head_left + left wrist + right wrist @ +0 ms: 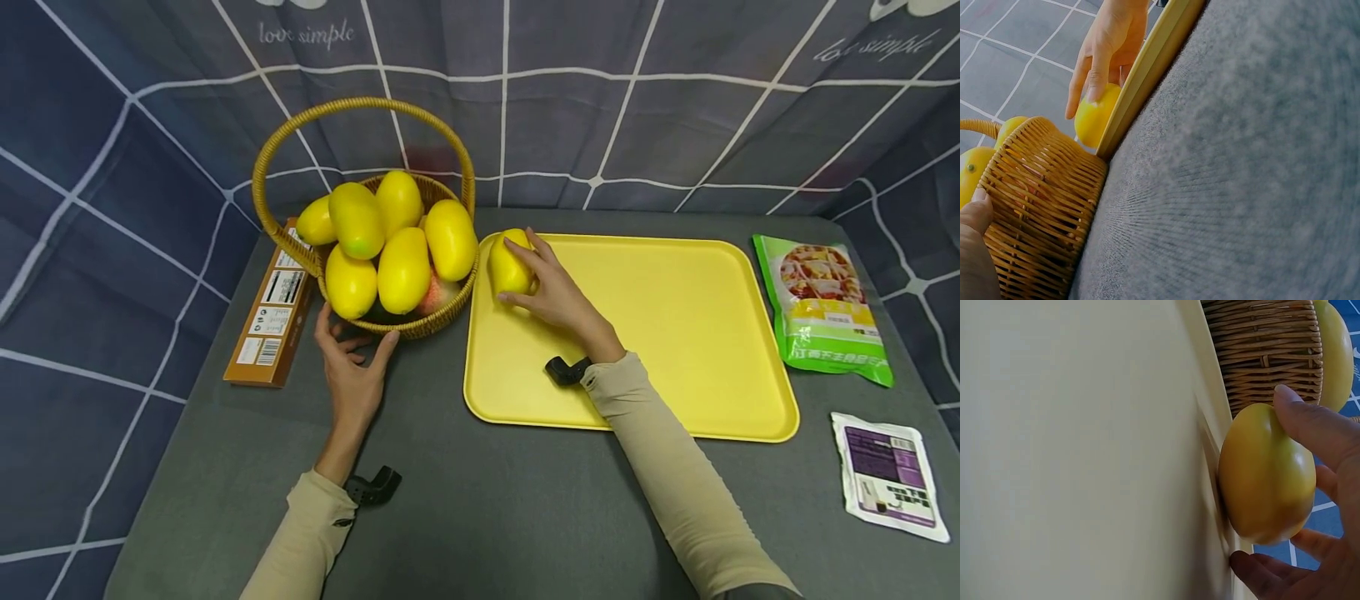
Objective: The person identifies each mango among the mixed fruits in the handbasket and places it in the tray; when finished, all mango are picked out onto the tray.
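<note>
A yellow mango (pixel 508 265) is at the left end of the yellow tray (pixel 667 333), low against its rim. My right hand (pixel 561 293) grips this mango, thumb on one side and fingers on the other; in the right wrist view the thumb lies on the mango (pixel 1266 475). Left of the tray stands a wicker basket (pixel 442 321) with a tall handle, filled with several mangoes (pixel 403 271). Under them a reddish fruit (pixel 438 293) partly shows. My left hand (pixel 355 379) holds the basket's near side, its thumb at the rim; its other fingers are partly hidden.
A brown box (pixel 270 325) with labels lies left of the basket, partly behind it. Right of the tray lie a green food packet (pixel 825 308) and a white and purple pouch (pixel 888 475). A grey checked curtain (pixel 570 125) hangs behind the table.
</note>
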Tool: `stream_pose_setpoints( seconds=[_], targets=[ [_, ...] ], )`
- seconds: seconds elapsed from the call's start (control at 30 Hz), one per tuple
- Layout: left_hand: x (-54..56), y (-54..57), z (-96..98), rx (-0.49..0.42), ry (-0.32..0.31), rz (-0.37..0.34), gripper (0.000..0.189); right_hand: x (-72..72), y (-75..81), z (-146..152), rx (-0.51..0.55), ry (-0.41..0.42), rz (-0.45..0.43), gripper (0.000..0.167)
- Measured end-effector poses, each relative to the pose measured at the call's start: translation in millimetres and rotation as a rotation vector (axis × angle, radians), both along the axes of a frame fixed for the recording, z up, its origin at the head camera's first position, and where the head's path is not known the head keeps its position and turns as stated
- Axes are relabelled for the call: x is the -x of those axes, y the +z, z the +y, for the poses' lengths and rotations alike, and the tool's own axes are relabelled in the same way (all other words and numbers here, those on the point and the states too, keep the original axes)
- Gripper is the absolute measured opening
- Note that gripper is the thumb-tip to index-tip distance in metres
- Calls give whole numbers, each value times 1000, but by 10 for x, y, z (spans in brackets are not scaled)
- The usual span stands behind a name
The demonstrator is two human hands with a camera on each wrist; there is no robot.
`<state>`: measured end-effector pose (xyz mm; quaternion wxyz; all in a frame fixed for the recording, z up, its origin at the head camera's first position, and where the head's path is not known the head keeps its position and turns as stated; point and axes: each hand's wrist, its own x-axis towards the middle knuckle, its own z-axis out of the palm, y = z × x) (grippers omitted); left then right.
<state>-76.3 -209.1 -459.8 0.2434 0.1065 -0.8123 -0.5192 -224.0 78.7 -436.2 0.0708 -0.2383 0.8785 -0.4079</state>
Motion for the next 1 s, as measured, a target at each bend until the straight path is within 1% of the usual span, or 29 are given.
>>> stream_pose_setpoints(
  seconds=[0.1, 0.17, 0.27, 0.4, 0.47, 0.53, 0.6, 0.77, 0.9, 1.0],
  targets=[
    [-7, -4, 3, -4, -1, -5, 93, -10, -4, -2, -8, -1, 2, 84],
    [-17, 18, 16, -10, -3, -3, 93, -21, -2, 0, -14, -2, 4, 84],
    [-52, 148, 76, -15, -8, -1, 91, -42, 20, 7, -31, -15, 13, 83],
    [-104, 340, 154, -33, -21, -13, 89, -66, 78, 23, -44, -37, 55, 82],
    [-108, 355, 154, -40, -24, -17, 89, -79, 112, 27, -34, -43, 82, 81],
    [-105, 344, 151, -39, -22, -16, 89, -94, 151, 20, -17, -44, 106, 79],
    [-82, 261, 118, -35, -17, -17, 90, -113, 202, -1, 3, -36, 131, 79],
    [-17, 33, 7, -20, -14, -21, 93, -142, 380, -147, 58, 28, 186, 78],
    [-14, 4, -13, -19, -21, -14, 93, -118, 503, -297, 88, 85, 220, 76],
    [-22, 10, -1, -18, -21, -20, 93, -92, 538, -382, 112, 119, 257, 73]
  ],
)
